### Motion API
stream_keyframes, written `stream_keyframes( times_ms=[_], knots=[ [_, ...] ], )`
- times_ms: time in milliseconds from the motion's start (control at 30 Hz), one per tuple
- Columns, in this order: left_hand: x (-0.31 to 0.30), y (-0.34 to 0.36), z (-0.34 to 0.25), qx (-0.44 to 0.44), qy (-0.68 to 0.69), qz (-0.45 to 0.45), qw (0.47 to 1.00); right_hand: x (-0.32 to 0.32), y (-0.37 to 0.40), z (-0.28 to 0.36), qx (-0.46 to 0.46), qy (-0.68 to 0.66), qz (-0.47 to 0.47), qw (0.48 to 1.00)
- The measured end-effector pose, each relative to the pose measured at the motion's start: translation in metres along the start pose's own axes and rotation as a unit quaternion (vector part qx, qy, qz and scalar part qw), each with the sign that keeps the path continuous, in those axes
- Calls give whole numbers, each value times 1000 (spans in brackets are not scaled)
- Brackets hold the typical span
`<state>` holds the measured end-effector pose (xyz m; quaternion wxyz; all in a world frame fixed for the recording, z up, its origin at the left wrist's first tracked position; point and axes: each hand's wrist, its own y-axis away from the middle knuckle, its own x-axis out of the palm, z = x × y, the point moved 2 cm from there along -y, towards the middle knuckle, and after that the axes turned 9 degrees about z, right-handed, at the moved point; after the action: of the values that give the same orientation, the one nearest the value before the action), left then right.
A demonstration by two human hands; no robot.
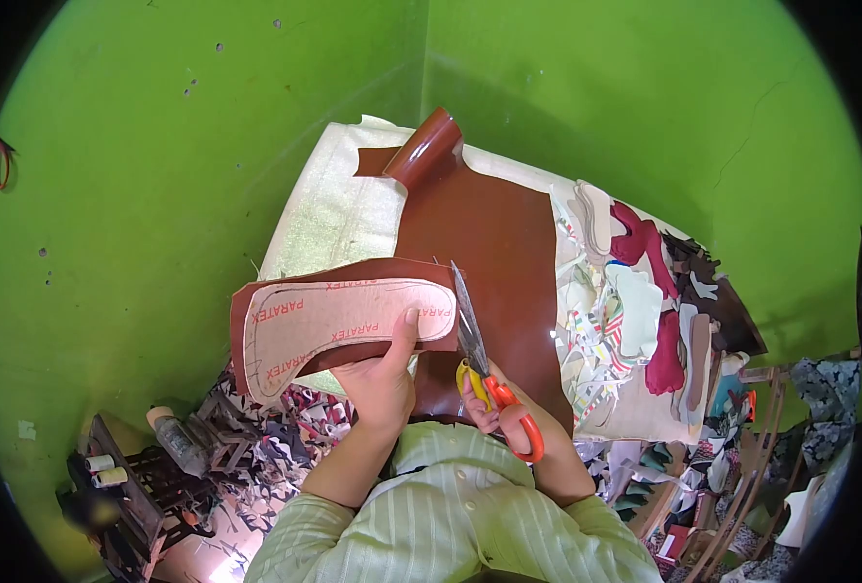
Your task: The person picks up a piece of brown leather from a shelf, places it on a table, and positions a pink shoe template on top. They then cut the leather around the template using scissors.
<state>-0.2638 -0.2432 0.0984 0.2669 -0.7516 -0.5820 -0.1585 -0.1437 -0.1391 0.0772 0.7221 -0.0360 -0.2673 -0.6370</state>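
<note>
My left hand [382, 384] grips a piece of brown sheet material [392, 267], thumb on top and fingers underneath. On that piece lies a pale sole-shaped template [343, 316] printed with red PARATEX lettering, with a dark outline near its edge. The thumb presses on the template near its rounded right end. My right hand [508, 413] is closed around the handles of a pair of scissors [475, 338], one handle orange and one yellow. Their blades point up and away from me, right at the brown piece's right edge.
A large brown sheet [479, 233], rolled at its far end, lies on the pale-covered table [304, 223]. Cut scraps [596, 330] and maroon pieces [666, 355] lie on the right. A bottle [176, 442] and thread spools [108, 476] stand lower left. Green walls meet behind the table.
</note>
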Motion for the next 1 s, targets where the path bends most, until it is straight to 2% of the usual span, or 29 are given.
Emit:
stream_keyframes(
  times_ms=[67, 133, 267, 433, 667, 733, 967, 1000],
  knots=[
    [-1, 0, 1, 8, 1, -2, 1000, 2, -1, 0, 13, -12, -10, 1000],
    [-4, 1, 2, -13, -18, -5, 1000, 6, 0, 5, -7, 42, -26, 999],
    [-2, 0, 0, -2, -21, -2, 1000, -4, 0, -5, 9, 69, -21, 997],
    [1, 0, -2, -8, 15, -21, 1000, 2, 3, 6, 0, 168, -38, 985],
    [-1, -2, -4, -40, 28, -16, 999, 2, 6, 8, -32, 185, -57, 981],
    [-1, -5, -5, -56, 35, 10, 998, -1, 8, 9, -48, 168, -22, 984],
    [-3, -6, -4, -91, 50, 24, 994, -1, 9, 10, -32, 170, -20, 985],
    [-2, -6, -3, -90, 58, 23, 994, 3, 9, 14, -9, 181, -43, 982]
  ],
)
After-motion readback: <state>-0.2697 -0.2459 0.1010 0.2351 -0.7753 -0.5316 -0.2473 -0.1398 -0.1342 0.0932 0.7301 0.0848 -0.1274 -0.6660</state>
